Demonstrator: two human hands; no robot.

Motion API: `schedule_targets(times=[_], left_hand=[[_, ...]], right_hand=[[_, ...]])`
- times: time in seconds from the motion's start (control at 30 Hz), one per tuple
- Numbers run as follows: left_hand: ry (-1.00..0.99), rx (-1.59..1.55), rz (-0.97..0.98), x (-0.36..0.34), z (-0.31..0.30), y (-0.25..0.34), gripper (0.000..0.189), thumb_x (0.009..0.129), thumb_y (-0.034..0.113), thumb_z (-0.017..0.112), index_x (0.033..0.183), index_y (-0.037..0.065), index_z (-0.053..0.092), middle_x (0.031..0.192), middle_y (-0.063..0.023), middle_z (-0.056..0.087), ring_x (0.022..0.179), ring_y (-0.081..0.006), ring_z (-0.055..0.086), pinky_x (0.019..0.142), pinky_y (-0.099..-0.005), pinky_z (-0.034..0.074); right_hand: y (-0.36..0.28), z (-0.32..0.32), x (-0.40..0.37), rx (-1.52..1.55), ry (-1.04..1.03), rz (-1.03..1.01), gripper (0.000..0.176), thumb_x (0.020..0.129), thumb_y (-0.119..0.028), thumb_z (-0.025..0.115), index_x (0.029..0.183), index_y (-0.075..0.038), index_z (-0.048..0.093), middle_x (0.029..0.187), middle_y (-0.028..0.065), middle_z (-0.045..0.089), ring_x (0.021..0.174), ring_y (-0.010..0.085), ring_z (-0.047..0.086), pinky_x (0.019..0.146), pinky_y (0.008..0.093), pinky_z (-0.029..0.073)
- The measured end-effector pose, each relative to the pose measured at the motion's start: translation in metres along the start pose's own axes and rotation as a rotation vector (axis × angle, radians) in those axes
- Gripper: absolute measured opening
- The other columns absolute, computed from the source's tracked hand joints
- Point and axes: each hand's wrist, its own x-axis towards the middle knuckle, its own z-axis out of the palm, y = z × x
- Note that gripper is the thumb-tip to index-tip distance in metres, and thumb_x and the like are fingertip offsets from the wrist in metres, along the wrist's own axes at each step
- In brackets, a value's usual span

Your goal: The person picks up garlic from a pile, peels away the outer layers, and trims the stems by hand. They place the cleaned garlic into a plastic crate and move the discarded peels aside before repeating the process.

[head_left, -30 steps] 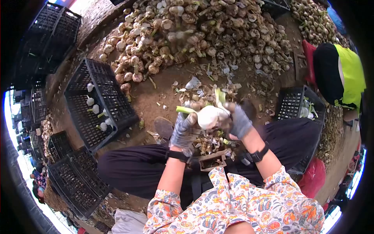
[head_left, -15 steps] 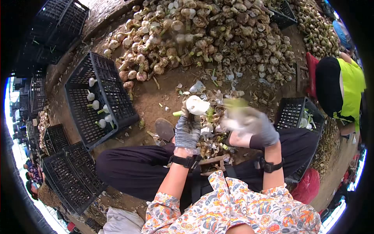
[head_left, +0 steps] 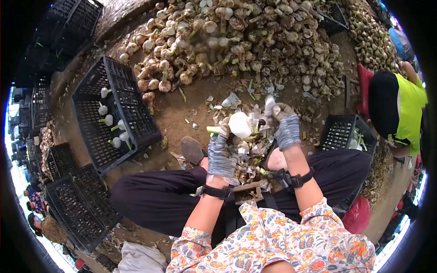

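Observation:
My left hand (head_left: 223, 148), in a grey striped knit glove, is closed round a garlic bulb (head_left: 240, 125). The bulb is white and smooth, its green stem sticking out to the left. Just right of the bulb is my right hand (head_left: 287, 125), gloved alike, with its fingers curled. A pale, blurred piece rises at its fingertips, too smeared to name. Below both hands, peeled garlic skins (head_left: 248, 170) litter the ground between my feet.
A large heap of unpeeled garlic (head_left: 255, 41) lies ahead. On the left, a tilted black crate (head_left: 134, 109) holds several white bulbs; another crate (head_left: 337, 129) stands by my right knee. A person in a yellow top (head_left: 409, 113) bends at the far right.
My right hand has moved up and slightly left from its blurred position over my foot, to beside the bulb. My left hand still holds the bulb, now shifted slightly right.

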Motion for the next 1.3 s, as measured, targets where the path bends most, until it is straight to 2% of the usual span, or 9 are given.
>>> schedule_targets(times=[0.13, 0.2, 0.27, 0.5, 0.67, 0.77, 0.93, 1.1, 1.3], left_hand=[[0.062, 0.009, 0.063, 0.009, -0.016, 0.0, 0.036, 0.083, 0.016, 0.062, 0.114, 0.001, 0.052, 0.104, -0.0096, 0.06, 0.091, -0.0156, 0.06, 0.076, -0.0243, 0.052], [0.054, 0.216, 0.154, 0.013, -0.023, 0.002, 0.034, 0.084, 0.019, 0.061, 0.111, 0.001, 0.054, 0.104, -0.0085, 0.06, 0.091, -0.0182, 0.06, 0.079, -0.0274, 0.052], [0.158, 0.18, 0.15, 0.015, -0.026, 0.01, 0.041, 0.081, 0.023, 0.064, 0.112, 0.0, 0.052, 0.104, -0.0111, 0.06, 0.093, -0.0208, 0.059, 0.08, -0.0324, 0.051], [0.118, -0.499, 0.39, 0.01, -0.043, 0.136, 0.04, 0.078, 0.032, 0.065, 0.106, 0.004, 0.057, 0.096, -0.0126, 0.062, 0.077, -0.0207, 0.06, 0.066, -0.0332, 0.052], [-0.158, -0.472, 0.652, -0.013, -0.037, 0.176, 0.056, 0.081, 0.036, 0.063, 0.119, -0.002, 0.047, 0.103, -0.0141, 0.059, 0.078, -0.0173, 0.057, 0.068, -0.0293, 0.05], [-0.132, -0.429, 0.443, 0.003, -0.031, 0.156, 0.041, 0.092, 0.037, 0.044, 0.112, 0.004, 0.055, 0.099, -0.012, 0.061, 0.079, -0.0176, 0.058, 0.065, -0.0304, 0.049], [0.182, -0.035, 0.285, 0.037, -0.036, 0.119, 0.035, 0.088, 0.024, 0.056, 0.116, 0.005, 0.052, 0.097, -0.0073, 0.058, 0.077, -0.0133, 0.054, 0.062, -0.0271, 0.046], [0.103, 0.536, 0.517, 0.056, -0.041, 0.085, 0.06, 0.079, 0.012, 0.065, 0.132, 0.008, 0.038, 0.125, -0.0157, 0.046, 0.109, -0.0209, 0.05, 0.086, -0.0312, 0.045], [-0.367, 0.526, 0.23, 0.043, -0.021, 0.058, 0.077, 0.07, 0.02, 0.075, 0.134, 0.006, 0.034, 0.131, -0.0126, 0.041, 0.115, -0.0213, 0.046, 0.097, -0.0322, 0.038]], right_hand=[[0.007, 0.018, -0.018, -0.511, -0.211, -0.582, 0.029, 0.076, -0.004, 0.06, 0.105, 0.001, 0.057, 0.091, 0.0091, 0.062, 0.093, 0.0161, 0.056, 0.079, 0.0251, 0.047], [0.003, 0.034, -0.017, -0.749, -0.447, -0.603, 0.02, 0.077, -0.007, 0.061, 0.096, 0.0, 0.06, 0.089, 0.0089, 0.063, 0.086, 0.0159, 0.057, 0.074, 0.0283, 0.047], [0.014, 0.04, -0.007, -0.592, -0.501, -0.173, 0.018, 0.081, -0.012, 0.062, 0.093, 0.001, 0.059, 0.078, 0.0044, 0.059, 0.077, 0.0101, 0.054, 0.069, 0.0261, 0.046], [0.091, 0.057, 0.073, -1.701, -0.71, -0.289, 0.04, 0.08, -0.039, 0.056, 0.105, -0.009, 0.062, 0.103, 0.0214, 0.059, 0.096, 0.036, 0.056, 0.086, 0.0422, 0.043], [0.077, 0.136, 0.123, -1.499, -0.265, -0.38, 0.057, 0.078, -0.027, 0.06, 0.129, -0.01, 0.039, 0.119, 0.0244, 0.046, 0.097, 0.0387, 0.055, 0.081, 0.0442, 0.046], [0.086, 0.176, 0.176, -1.484, -0.13, -0.46, 0.06, 0.078, -0.02, 0.061, 0.132, -0.011, 0.035, 0.118, 0.0232, 0.047, 0.097, 0.038, 0.055, 0.079, 0.0438, 0.047], [0.088, 0.179, 0.23, -1.044, -0.07, -0.723, 0.021, 0.079, -0.013, 0.054, 0.096, -0.004, 0.063, 0.08, 0.0184, 0.063, 0.071, 0.0283, 0.06, 0.064, 0.0344, 0.047], [0.02, 0.128, 0.147, -0.875, -0.454, -0.523, 0.018, 0.082, -0.015, 0.057, 0.093, -0.003, 0.064, 0.078, 0.0067, 0.064, 0.067, 0.0151, 0.058, 0.063, 0.0286, 0.047], [-0.038, 0.091, 0.029, -0.558, -0.599, 0.002, 0.028, 0.08, -0.025, 0.065, 0.095, -0.002, 0.063, 0.078, 0.0015, 0.062, 0.066, 0.0067, 0.056, 0.059, 0.021, 0.047]])
